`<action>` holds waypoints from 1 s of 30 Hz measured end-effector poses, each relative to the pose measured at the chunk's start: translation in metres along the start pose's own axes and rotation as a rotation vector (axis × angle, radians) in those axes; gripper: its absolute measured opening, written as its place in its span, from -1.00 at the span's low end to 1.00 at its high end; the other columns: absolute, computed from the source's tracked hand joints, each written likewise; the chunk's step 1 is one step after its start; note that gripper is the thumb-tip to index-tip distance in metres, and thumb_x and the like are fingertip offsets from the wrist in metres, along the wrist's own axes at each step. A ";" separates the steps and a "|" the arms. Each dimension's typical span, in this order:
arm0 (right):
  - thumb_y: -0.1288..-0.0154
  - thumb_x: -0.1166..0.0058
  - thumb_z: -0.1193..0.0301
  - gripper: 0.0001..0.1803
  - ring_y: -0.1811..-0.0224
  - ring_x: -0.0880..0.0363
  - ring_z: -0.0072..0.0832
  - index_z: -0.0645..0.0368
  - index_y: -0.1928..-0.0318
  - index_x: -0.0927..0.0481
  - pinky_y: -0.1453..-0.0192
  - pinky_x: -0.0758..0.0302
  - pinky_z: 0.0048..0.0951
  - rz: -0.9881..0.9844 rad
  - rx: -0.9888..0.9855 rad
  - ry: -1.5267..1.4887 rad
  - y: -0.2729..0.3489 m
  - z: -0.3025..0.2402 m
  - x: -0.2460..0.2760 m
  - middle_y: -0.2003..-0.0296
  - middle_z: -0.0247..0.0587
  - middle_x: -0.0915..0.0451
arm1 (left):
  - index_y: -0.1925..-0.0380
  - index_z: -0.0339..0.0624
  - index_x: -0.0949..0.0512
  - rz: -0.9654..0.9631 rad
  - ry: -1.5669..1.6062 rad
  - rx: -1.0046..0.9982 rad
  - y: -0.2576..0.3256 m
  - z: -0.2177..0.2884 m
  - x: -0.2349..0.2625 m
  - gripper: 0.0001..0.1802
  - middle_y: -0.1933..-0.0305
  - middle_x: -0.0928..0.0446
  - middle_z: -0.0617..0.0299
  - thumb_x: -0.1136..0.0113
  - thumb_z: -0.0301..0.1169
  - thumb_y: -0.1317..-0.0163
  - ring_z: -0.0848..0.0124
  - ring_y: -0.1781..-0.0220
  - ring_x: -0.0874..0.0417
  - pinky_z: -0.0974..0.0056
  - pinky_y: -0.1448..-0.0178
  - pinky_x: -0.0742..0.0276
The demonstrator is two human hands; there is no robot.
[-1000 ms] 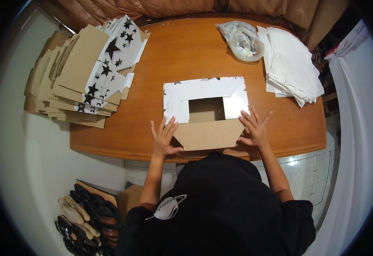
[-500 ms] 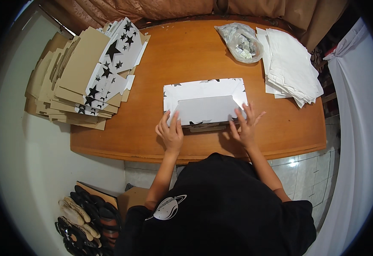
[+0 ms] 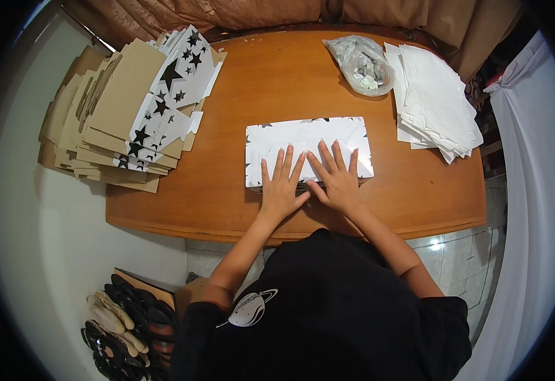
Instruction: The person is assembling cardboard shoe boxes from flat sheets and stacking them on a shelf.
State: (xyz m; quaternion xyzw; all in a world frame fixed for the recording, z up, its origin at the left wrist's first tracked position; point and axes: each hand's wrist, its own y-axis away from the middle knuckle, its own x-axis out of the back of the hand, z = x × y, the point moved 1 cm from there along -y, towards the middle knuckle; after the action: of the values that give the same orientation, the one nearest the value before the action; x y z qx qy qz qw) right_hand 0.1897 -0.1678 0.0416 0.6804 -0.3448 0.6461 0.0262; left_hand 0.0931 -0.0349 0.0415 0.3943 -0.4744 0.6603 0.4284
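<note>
A white cardboard box (image 3: pixel 309 132) with black star prints along its edges sits on the wooden table in front of me. Its top face looks closed and fairly flat. My left hand (image 3: pixel 281 186) lies on the left half of the box top, fingers spread and stretched away from me. Beside it, my right hand (image 3: pixel 338 181) rests on the right half with its fingers also spread. The two thumbs come close together at the near edge. Neither hand grips anything. My palms partly hide the near side of the box.
Flat brown and star-printed cardboard pieces (image 3: pixel 125 95) are stacked at the table's left. A clear plastic bag (image 3: pixel 361 66) with crumpled contents lies at the back right, beside white paper sheets (image 3: pixel 439 95). Shoes (image 3: pixel 122 324) stand on the floor at lower left. The wooden table (image 3: pixel 258 76) has a curved front edge.
The recessed panel inside the box's raised rim no longer shows; the top now looks flat. Both hands have moved inward from the box's near corners and spread out on its top.
</note>
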 end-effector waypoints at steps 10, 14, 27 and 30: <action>-0.16 0.03 -0.04 -0.34 -0.28 -0.19 -0.11 0.06 -0.19 -0.36 -0.32 -0.08 -0.06 -0.041 0.030 -0.089 0.000 0.005 -0.005 -0.20 -0.01 -0.29 | -0.27 0.06 -0.21 0.018 -0.071 -0.009 0.001 -0.007 -0.016 -0.13 -0.33 -0.17 0.04 -0.30 -0.13 0.13 0.17 -0.34 -0.21 -0.19 -0.32 0.04; -0.15 0.01 -0.03 -0.37 -0.19 -0.28 -0.11 0.17 -0.10 -0.42 -0.27 -0.16 -0.10 -0.013 0.038 -0.113 0.001 0.005 -0.008 -0.09 0.02 -0.40 | -0.22 0.04 -0.28 0.013 -0.035 0.005 0.001 -0.007 -0.018 -0.20 -0.26 -0.27 0.05 -0.29 -0.17 0.13 0.16 -0.28 -0.29 -0.17 -0.30 0.00; -0.13 -0.02 0.00 -0.39 -0.14 -0.33 -0.15 0.21 -0.05 -0.44 -0.21 -0.21 -0.10 0.054 0.031 -0.116 0.003 0.003 -0.007 -0.04 -0.01 -0.43 | -0.16 -0.24 -0.28 0.021 0.075 0.168 -0.006 0.002 -0.004 -0.08 -0.39 0.06 -0.17 -0.31 -0.09 0.27 0.00 -0.44 0.08 -0.34 -0.31 0.24; -0.12 -0.03 0.00 -0.38 -0.17 -0.31 -0.16 0.19 -0.06 -0.43 -0.22 -0.20 -0.11 0.069 0.028 -0.118 0.004 0.002 -0.008 -0.06 -0.02 -0.41 | -0.18 -0.24 -0.26 -0.057 0.021 0.232 -0.009 0.005 -0.003 -0.05 -0.42 0.19 -0.19 -0.31 -0.06 0.29 -0.06 -0.46 0.23 -0.45 -0.26 0.38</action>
State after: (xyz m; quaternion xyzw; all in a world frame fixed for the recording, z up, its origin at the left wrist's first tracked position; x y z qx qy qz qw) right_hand 0.1903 -0.1684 0.0324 0.7055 -0.3599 0.6100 -0.0261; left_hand 0.1035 -0.0385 0.0423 0.4475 -0.3787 0.7025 0.4035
